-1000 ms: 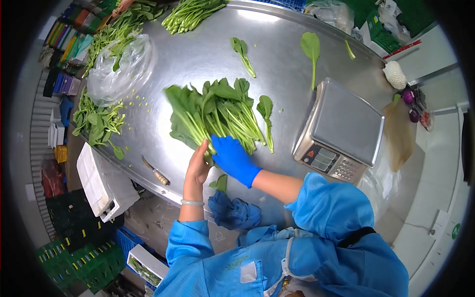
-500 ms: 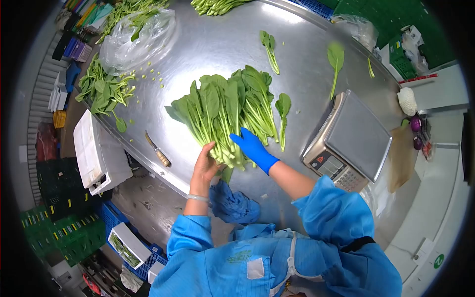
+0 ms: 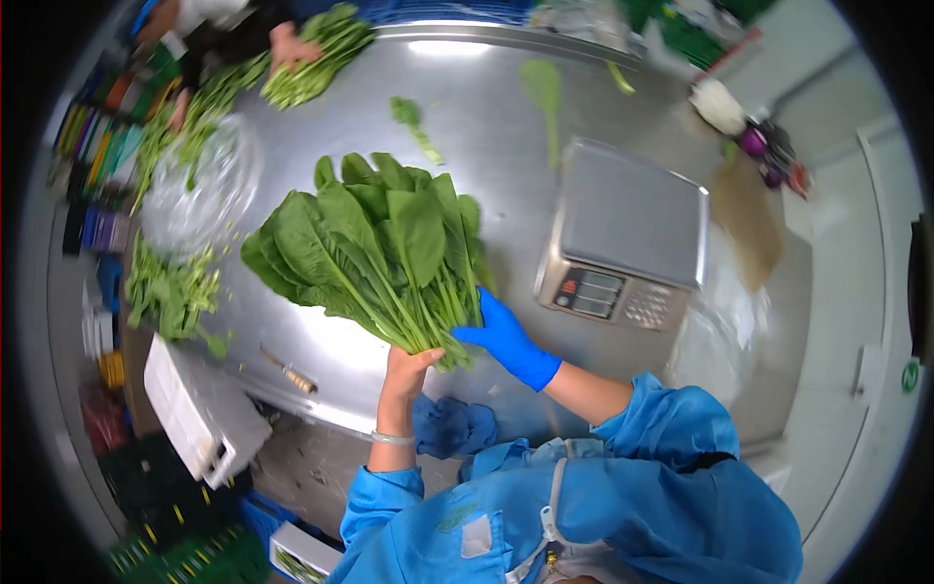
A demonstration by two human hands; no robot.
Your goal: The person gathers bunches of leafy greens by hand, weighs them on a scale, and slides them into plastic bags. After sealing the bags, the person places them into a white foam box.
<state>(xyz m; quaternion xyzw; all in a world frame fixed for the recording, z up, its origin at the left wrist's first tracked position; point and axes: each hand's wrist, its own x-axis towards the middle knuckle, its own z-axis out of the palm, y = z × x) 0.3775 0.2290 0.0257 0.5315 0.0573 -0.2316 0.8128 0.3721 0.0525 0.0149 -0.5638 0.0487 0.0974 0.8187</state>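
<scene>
A large bunch of leafy greens (image 3: 375, 234) is held up over the steel table (image 3: 496, 117), its leaves fanned away from me. My bare left hand (image 3: 409, 370) is wrapped round the stem ends. On the right side of the stems, my right hand (image 3: 508, 341) in a blue glove presses with its fingers round them. Part of what lies behind the bunch is hidden. A blue cloth (image 3: 452, 426) lies just below my hands. To the right stands a digital scale (image 3: 632, 214) with nothing on its plate.
A knife (image 3: 297, 378) lies at the near left edge by a white foam box (image 3: 199, 414). Further off are a plastic bag (image 3: 199, 185), loose greens (image 3: 175, 292) and a single sprig (image 3: 416, 127). At top left, another person's hand (image 3: 292, 49) touches a bunch (image 3: 326, 58).
The bunch has been lifted from the table toward me, held by both my hands. My view has turned and shifted, and another person's hands have come into sight at top left.
</scene>
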